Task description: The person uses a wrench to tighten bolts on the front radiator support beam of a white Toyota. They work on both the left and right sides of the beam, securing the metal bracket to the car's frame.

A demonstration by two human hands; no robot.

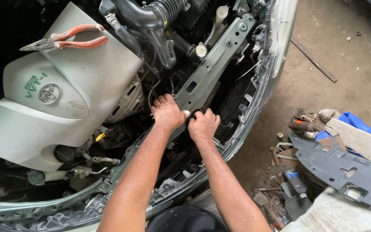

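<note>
White part point(186, 114) between hands point(167, 112) point(203, 125)

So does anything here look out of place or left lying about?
Yes. A pair of orange-handled pliers lies loose on the grey engine cover, away from both hands. On the dirt floor to the right, a grey plastic panel rests on a heap of scraps and tools rather than on the car.
</note>
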